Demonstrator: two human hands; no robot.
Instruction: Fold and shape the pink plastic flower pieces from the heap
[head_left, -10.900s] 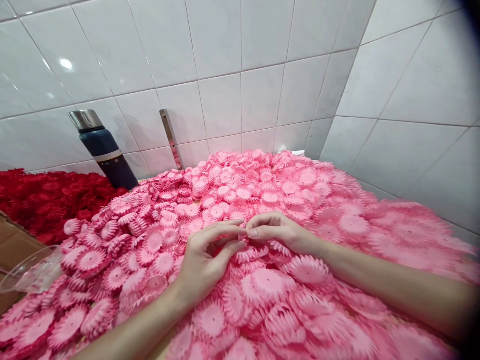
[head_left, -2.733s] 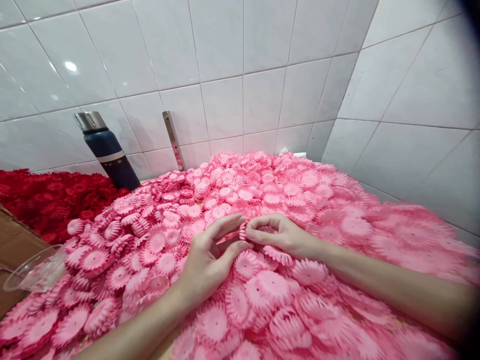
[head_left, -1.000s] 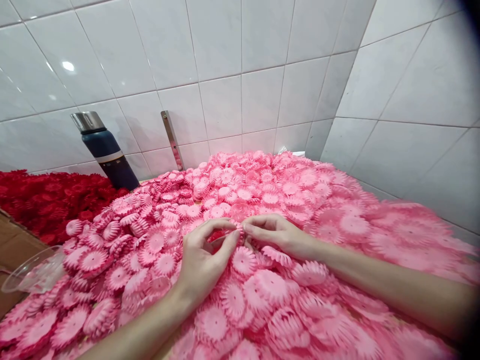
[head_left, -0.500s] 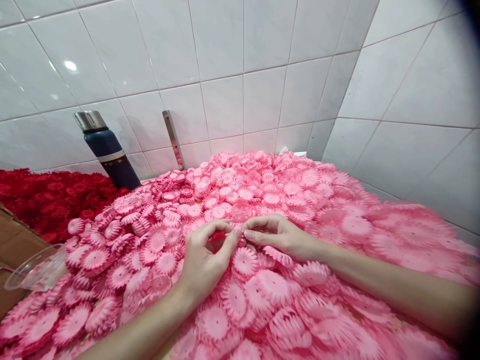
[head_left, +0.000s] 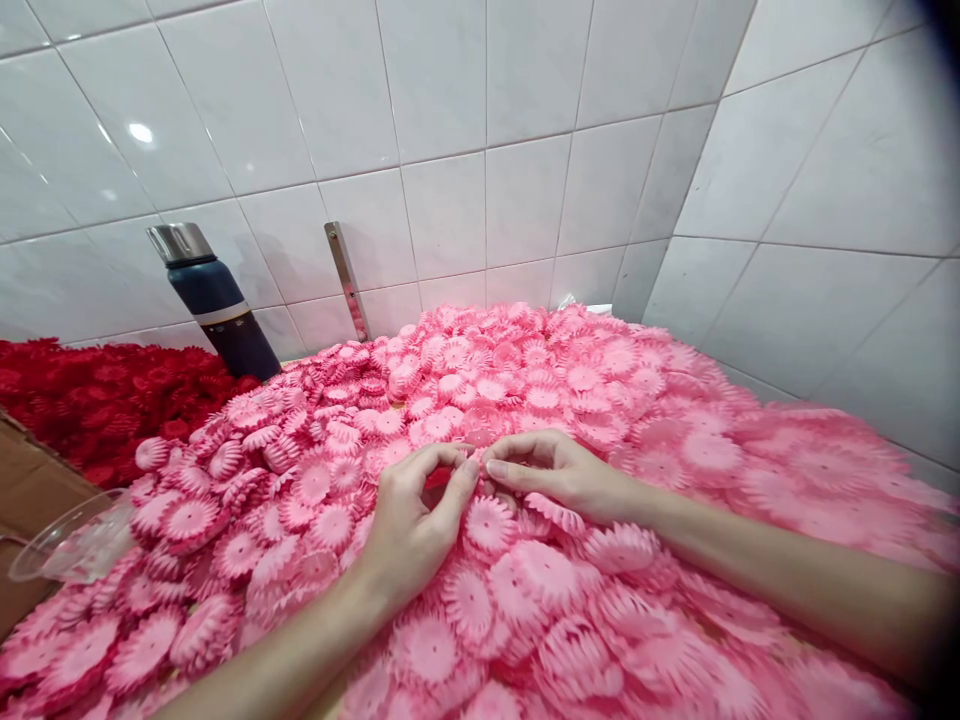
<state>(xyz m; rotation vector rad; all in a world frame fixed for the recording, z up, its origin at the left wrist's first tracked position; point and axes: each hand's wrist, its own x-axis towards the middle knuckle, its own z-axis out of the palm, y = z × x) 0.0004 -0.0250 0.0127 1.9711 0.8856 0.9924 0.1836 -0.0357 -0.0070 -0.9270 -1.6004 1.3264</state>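
Observation:
My left hand [head_left: 420, 515] and my right hand [head_left: 559, 470] meet over a broad heap of pink artificial flower petals [head_left: 491, 525]. Thumb and index finger of each hand are pinched together, the fingertips almost touching. A small pink flower petal piece [head_left: 481, 466] shows between them, mostly covered by the fingers. The petals about my hands are round, with fringed edges; many have a small hole in the middle. Several lie directly below my fingertips.
A dark blue bottle [head_left: 223, 305] with a steel cap leans left at the back. Red petals [head_left: 97, 400] are heaped beyond a cardboard box [head_left: 37, 490] and a clear plastic container [head_left: 71, 545]. A metal strip [head_left: 346, 280] stands against the tiled wall [head_left: 442, 90].
My left hand has shifted very slightly to the right. My right hand stays almost in place, with both pinches kept.

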